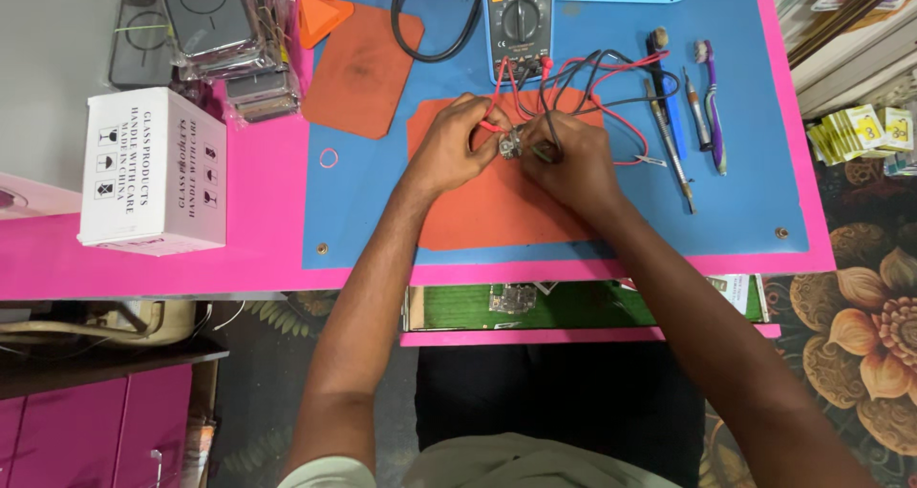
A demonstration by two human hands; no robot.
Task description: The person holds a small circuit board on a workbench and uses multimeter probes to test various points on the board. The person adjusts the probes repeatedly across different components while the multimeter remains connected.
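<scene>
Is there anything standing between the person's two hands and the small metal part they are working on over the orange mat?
Nothing visible does. The left hand and the right hand both already close on the small metal part above the orange mat. The red and black leads trail off behind it, toward the multimeter.

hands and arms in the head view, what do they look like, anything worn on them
Both arms are bare from the short, pale sleeve edges near the shoulders down to the fingers. The left hand and right hand wear no gloves; no watch, band or ring is visible on wrists or fingers. No markings show.
</scene>
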